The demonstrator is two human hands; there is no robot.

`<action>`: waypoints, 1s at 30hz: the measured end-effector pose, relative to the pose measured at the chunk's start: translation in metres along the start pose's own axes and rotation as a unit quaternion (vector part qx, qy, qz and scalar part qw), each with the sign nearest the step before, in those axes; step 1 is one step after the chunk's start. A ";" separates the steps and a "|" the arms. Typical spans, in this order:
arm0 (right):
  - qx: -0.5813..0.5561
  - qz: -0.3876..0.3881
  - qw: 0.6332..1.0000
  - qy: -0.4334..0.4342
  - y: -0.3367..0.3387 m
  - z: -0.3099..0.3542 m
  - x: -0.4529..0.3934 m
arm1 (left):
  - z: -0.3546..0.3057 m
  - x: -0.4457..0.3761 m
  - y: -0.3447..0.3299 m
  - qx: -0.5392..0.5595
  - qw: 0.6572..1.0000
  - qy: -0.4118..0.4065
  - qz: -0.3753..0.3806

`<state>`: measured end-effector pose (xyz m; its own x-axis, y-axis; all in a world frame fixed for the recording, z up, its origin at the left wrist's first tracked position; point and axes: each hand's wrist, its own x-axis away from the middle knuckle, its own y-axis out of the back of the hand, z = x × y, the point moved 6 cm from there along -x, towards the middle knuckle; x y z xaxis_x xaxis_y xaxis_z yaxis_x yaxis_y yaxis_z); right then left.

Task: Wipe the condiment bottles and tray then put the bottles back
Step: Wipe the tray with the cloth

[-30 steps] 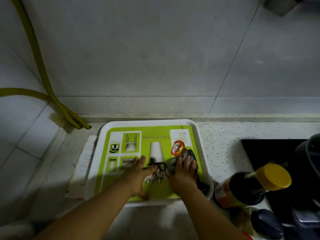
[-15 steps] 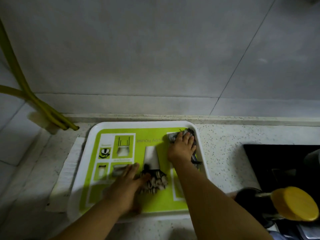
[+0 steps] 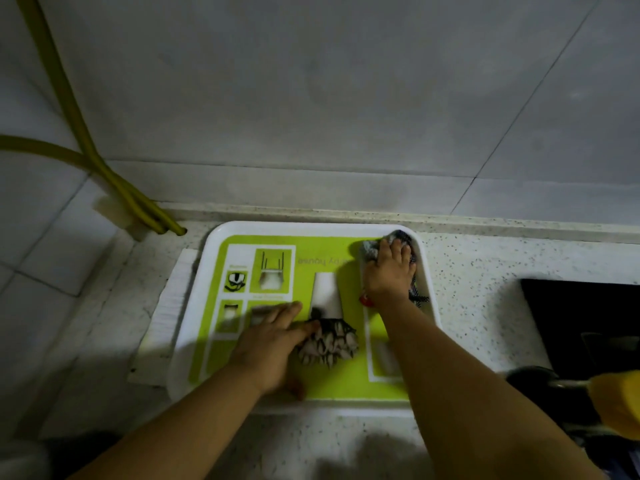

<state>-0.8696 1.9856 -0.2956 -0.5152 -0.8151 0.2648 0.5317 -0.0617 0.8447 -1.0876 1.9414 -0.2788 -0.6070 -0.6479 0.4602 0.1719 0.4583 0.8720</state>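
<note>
We are wiping the tray (image 3: 194, 306) on the counter (image 3: 485, 271). Our right hand (image 3: 389, 271) presses the cloth (image 3: 370, 249) into its far right corner; our left hand (image 3: 268, 344) lies flat, steadying it. One bottle (image 3: 609, 403) waits near right. Next we judge: sweep leftward along the far edge.

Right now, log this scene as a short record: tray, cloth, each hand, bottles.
tray: green and white, flat on the speckled counter, no bottles on it
cloth: at the tray's far right corner, under the right hand
right hand: presses the cloth
left hand: flat on the tray, steadying it
bottle: yellow cap, off the tray, lower right
</note>
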 end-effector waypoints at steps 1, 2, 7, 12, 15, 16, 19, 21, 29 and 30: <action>-0.001 0.000 1.000 0.003 0.001 0.001 0.000 | 0.000 -0.001 -0.001 -0.001 1.000 0.000 -0.001; -0.001 0.001 1.000 0.008 0.001 0.002 0.000 | 0.001 -0.001 -0.002 -0.001 1.000 -0.002 -0.004; 0.013 0.028 0.996 0.078 0.000 0.018 0.001 | 0.004 -0.003 -0.009 0.022 1.000 -0.005 -0.019; 0.040 0.109 0.961 0.252 -0.045 0.075 0.029 | 0.002 -0.001 -0.008 0.041 0.999 0.001 0.014; 0.020 0.176 0.949 0.262 -0.054 0.081 0.058 | 0.004 0.002 -0.004 0.077 0.997 0.023 -0.001; 0.002 0.186 0.949 0.254 -0.053 0.076 0.064 | 0.006 0.003 -0.004 0.088 0.996 0.032 -0.008; -0.041 0.155 0.956 0.247 -0.038 0.052 0.081 | 0.009 0.006 -0.004 0.114 0.991 0.059 -0.019; -0.053 0.117 0.957 0.258 -0.032 0.035 0.093 | 0.010 0.008 -0.003 0.116 0.991 0.066 -0.016; 0.166 0.073 0.983 0.010 -0.017 -0.025 0.115 | 0.039 0.018 0.002 0.090 0.988 0.120 0.029; 0.182 0.037 0.982 -0.019 -0.014 -0.023 0.116 | 0.044 0.019 0.003 0.080 0.987 0.135 0.031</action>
<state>-0.9214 1.8783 -0.2877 -0.5116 -0.7876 0.3434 0.2973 0.2127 0.9308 -1.1331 1.9575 -0.2745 -0.3673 -0.7436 0.5587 0.0650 0.5787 0.8129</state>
